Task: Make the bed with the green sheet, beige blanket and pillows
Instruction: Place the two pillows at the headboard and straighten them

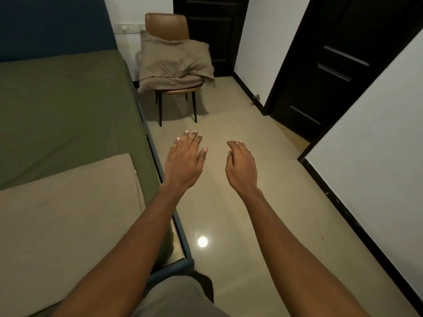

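Observation:
The green sheet (64, 106) lies flat over the mattress on the left. A beige blanket (66, 225) covers the near part of the bed, its far edge straight across. Beige pillows (176, 60) are piled on a brown chair (168, 25) past the bed's far corner. My left hand (184, 161) and my right hand (241, 165) are stretched out side by side over the floor, palms down, fingers apart, holding nothing. Both are well short of the chair.
The blue bed frame (180, 227) runs along the left of the beige tiled floor (263, 225). A blue headboard (52, 24) stands at the far end. Dark doors (338, 60) and white walls close the right side. A door stopper (256, 97) sits low on the wall.

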